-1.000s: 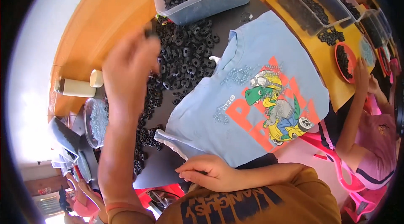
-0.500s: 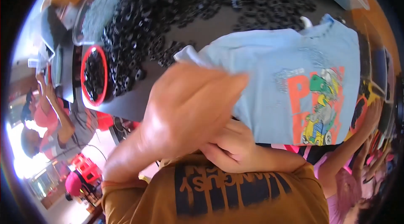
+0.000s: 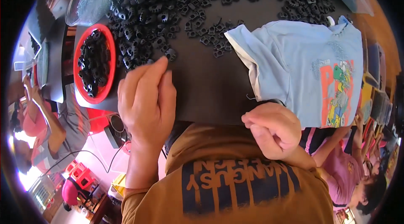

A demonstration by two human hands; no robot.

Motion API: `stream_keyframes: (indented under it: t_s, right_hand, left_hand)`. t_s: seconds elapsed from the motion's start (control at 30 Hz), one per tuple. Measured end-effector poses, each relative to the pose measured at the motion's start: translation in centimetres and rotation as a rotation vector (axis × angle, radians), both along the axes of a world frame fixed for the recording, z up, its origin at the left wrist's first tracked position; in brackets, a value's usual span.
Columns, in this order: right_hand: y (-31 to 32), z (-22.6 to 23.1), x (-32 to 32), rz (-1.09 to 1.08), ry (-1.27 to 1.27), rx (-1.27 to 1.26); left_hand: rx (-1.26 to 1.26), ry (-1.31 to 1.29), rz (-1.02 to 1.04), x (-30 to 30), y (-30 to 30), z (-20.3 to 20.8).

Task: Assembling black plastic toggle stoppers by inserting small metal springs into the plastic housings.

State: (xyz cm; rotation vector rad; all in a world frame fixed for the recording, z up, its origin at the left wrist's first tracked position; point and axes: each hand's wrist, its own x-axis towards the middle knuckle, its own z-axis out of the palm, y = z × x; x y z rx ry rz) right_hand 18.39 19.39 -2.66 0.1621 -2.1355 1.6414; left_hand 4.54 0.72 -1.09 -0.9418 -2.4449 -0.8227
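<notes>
Blue shirt (image 3: pixel 294 64): orange lettering | brown shirt (image 3: pixel 202 144): block lettering | left hand (image 3: pixel 145 102): fingertips slightly parted, just short of black pieces (image 3: pixel 143 20) on bench (image 3: pixel 206 89) | right hand (image 3: pixel 275 131): curled, cannot tell if pinching

On the left are a person in grey clothes (image 3: pixel 70 125), a thin black cord (image 3: pixel 80 152), a red stool (image 3: pixel 84 176) and a pink floor (image 3: pixel 100 143), and on the right there is another person in a pink shirt (image 3: pixel 341 167).
</notes>
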Motion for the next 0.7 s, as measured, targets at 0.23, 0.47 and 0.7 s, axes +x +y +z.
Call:
stream_keyframes:
  t_s: [0.23, 0.47, 0.7]
  right_hand:
    - [-1.3, 0.2, 0.0, -0.108, -0.069, 0.019]
    - [-0.8, 0.4, 0.5, -0.062, -0.146, -0.072]
    - [0.2, 1.2, 0.4, 0.009, -0.116, -0.284]
  left_hand:
    - [-0.24, 0.042, 0.0, -1.5, 0.2, -0.3]
    - [0.104, -0.357, -0.185, 1.5, 1.4, 1.6]
    - [0.482, -1.093, -0.379, 5.0, 2.8, 3.4]
